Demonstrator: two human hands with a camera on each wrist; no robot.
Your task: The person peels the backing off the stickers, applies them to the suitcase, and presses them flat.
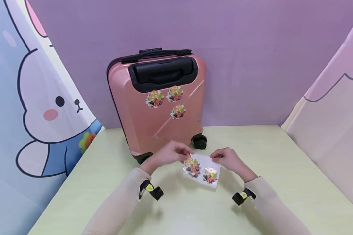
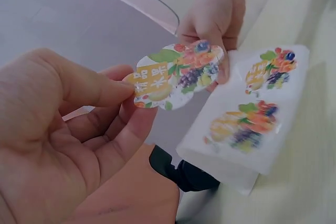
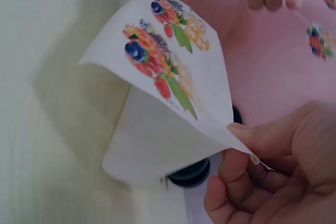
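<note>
Between thumb and fingers, my left hand [image 1: 172, 152] pinches a loose fruit sticker [image 2: 176, 74] by its edge, with its printed side facing the left wrist camera. My right hand [image 1: 227, 158] grips a corner of a white sticker sheet [image 3: 173, 124] that bends and hangs over the table. Two more fruit stickers show on the sheet in both wrist views. Behind the hands stands a pink suitcase [image 1: 138, 124], upright, with three similar stickers [image 1: 175, 94] on its front below the black handle recess. In the head view the held sticker overlaps the sheet.
The suitcase rests on black wheels [image 1: 199, 142] on a pale green table [image 1: 85, 199]. A purple cloth [image 1: 253, 65] hangs behind it. Printed cartoon curtains [image 1: 35, 107] hang at the left and right. A small black camera is strapped to each wrist.
</note>
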